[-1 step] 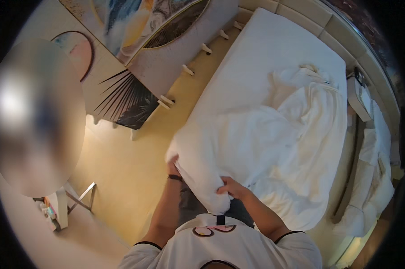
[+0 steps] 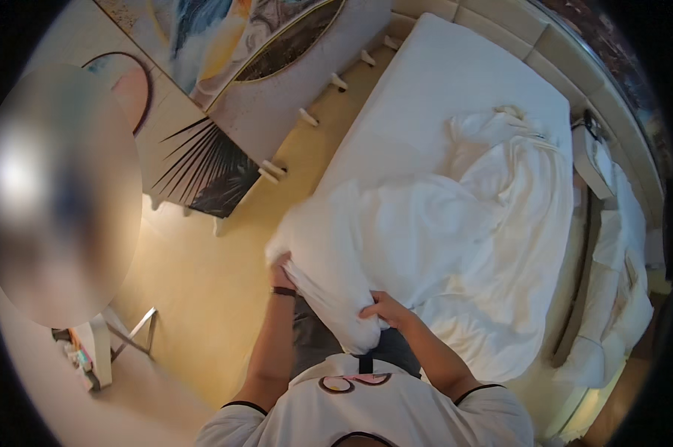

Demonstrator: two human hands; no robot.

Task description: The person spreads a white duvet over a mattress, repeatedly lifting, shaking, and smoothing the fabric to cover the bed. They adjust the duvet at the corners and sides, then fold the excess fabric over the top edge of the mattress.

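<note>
A white duvet (image 2: 418, 231) lies rumpled across the near half of the bed, and its near left part is gathered up against my body. With my left hand (image 2: 280, 274), a dark band at its wrist, I grip the duvet's left edge; the fingertips are partly hidden by the cloth. My right hand (image 2: 387, 309) is closed on a fold of the same duvet nearer my waist, thumb on top. Between the two hands the cloth hangs in a bulging stretch. A smooth white sheet (image 2: 433, 82) covers the bed's far end.
Patterned panels (image 2: 307, 74) on small white feet stand along the left. At the right are a white bedside piece (image 2: 596, 164) and a heap of white bedding (image 2: 620, 298). A padded headboard (image 2: 493, 30) closes the far end. A metal-legged stand (image 2: 139, 335) is at lower left.
My left hand has shifted slightly left and up, drawing the duvet's edge outward with it. The right hand keeps its hold in nearly the same place.
</note>
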